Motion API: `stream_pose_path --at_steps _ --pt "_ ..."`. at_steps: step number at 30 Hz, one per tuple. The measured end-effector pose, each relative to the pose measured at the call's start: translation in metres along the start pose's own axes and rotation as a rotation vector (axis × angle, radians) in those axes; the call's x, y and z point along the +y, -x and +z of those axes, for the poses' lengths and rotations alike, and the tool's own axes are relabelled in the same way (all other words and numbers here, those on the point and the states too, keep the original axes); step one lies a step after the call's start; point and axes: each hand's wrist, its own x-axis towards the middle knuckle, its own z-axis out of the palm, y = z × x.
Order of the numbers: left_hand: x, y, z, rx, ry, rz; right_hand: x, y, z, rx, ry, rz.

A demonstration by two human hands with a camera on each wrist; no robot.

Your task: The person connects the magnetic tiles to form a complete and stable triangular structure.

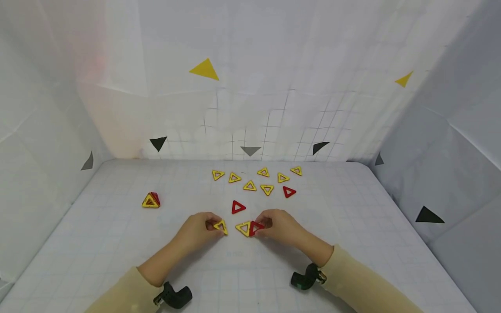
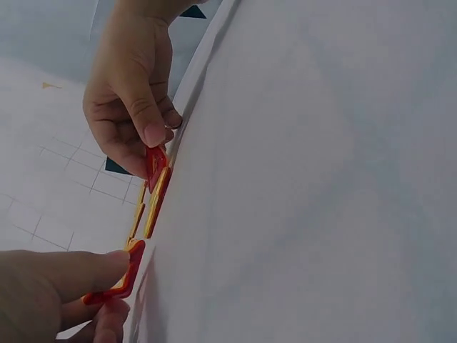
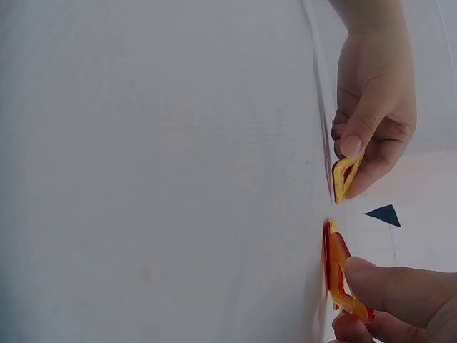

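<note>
My left hand [image 1: 199, 229] pinches a yellow triangular tile [image 1: 224, 227] by its left side, between thumb and fingers. In the left wrist view this tile [image 2: 133, 275] shows a red face. Opposite it, my right hand [image 1: 279, 226] pinches a red triangular tile [image 1: 252, 232], tilted up from the table in the right wrist view. That tile overlaps the right edge of another yellow tile [image 1: 239, 227], which points left toward the left hand. A short gap separates the two hands' tiles. Just above the gap lies a loose red tile [image 1: 233, 208].
Several loose yellow tiles [image 1: 249, 189] lie scattered toward the back of the white table [image 1: 98, 243], with one more red tile [image 1: 289, 195] at their right. A small yellow-and-red pyramid [image 1: 150, 205] stands at the left. White sheeting [image 1: 250, 108] walls the table in.
</note>
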Motion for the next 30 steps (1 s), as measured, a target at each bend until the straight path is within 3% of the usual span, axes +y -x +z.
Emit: stream_pose_path --at_steps 17,30 --pt "0.015 0.007 0.017 -0.012 -0.026 0.055 -0.01 0.001 0.005 0.052 0.019 0.057" --pt "0.019 0.01 0.025 0.049 -0.031 0.055 -0.014 0.0 0.008 0.061 0.028 0.065"
